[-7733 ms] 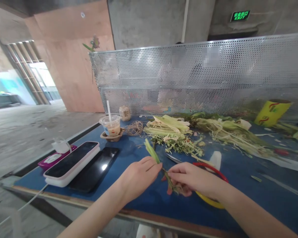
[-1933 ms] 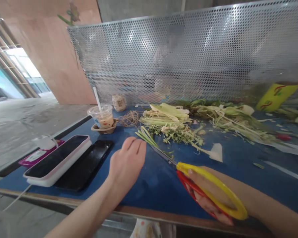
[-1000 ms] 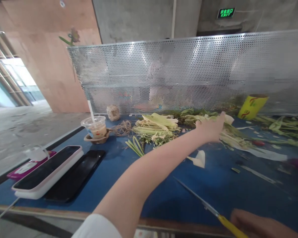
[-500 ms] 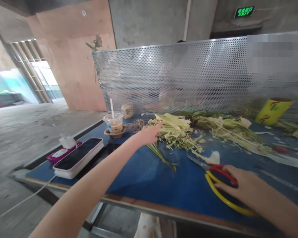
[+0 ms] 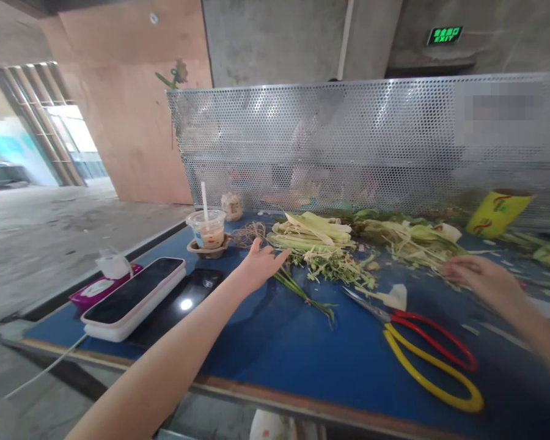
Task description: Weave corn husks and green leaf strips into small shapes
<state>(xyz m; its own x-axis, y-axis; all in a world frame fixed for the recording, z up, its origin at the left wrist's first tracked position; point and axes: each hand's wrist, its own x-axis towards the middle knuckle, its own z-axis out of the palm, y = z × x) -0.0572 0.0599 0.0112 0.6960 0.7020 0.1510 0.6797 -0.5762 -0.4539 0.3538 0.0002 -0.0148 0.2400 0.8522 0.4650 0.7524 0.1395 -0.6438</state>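
Observation:
My left hand (image 5: 259, 269) hovers by the left end of a plant pile, fingers apart. Just beneath its fingertips lies a small bunch of thin green stems (image 5: 305, 293); I see no grip on it. The pile has pale green husks (image 5: 314, 229) on top and shredded green leaves (image 5: 334, 263) in front. My right hand (image 5: 481, 278) is at the near edge of a second heap of husks (image 5: 407, 241), its fingers half bent and slightly apart, nothing visible in them. Scissors (image 5: 387, 318) with one red and one yellow handle lie on the blue tabletop (image 5: 266, 342), blades parted, untouched.
At left are a pink-edged phone (image 5: 137, 290) on a white block, a dark phone (image 5: 201, 284), a purple box (image 5: 101, 287) and a drink cup (image 5: 208, 232) with straw. Brown twine (image 5: 250, 234) lies behind my left hand. A yellow roll (image 5: 497, 212) stands by the perforated metal screen (image 5: 321, 140).
My right hand has let go of the scissors and moved up and right to the husk heap. My left hand has drawn back a little from the pile, its fingers spreading.

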